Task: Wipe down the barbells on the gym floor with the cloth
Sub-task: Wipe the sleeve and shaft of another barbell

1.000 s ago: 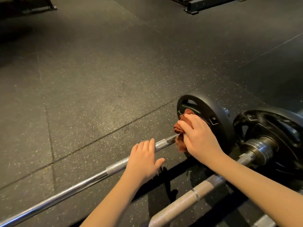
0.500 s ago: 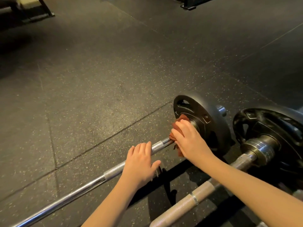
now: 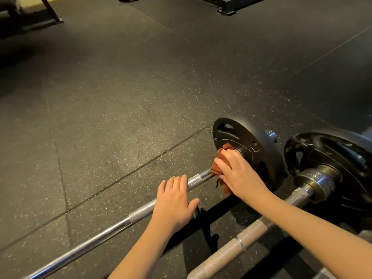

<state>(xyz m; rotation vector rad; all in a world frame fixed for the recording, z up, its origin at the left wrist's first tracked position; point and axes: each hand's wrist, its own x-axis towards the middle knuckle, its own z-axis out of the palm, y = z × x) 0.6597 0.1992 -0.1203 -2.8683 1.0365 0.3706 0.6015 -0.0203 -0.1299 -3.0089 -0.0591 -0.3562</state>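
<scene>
A chrome barbell [image 3: 90, 239] lies diagonally on the dark rubber floor, with a black weight plate [image 3: 253, 141] on its right end. My right hand [image 3: 239, 174] grips a rust-brown cloth [image 3: 220, 162] wrapped around the bar right where it meets the plate. My left hand [image 3: 174, 202] rests on the bar's knurled section, fingers over the top and thumb spread out. A second barbell [image 3: 241, 240] with a matte shaft and its own black plate [image 3: 332, 158] lies nearer to me on the right.
Speckled rubber floor tiles [image 3: 120, 117] stretch away to the left and back. A black equipment base [image 3: 231, 7] sits at the top right. Dark metal legs of a bench or rack [image 3: 46, 17] stand at the top left.
My right hand and the cloth slid slightly down the bar, away from the plate's face. My left hand stays on the knurled part. The view tilted a little.
</scene>
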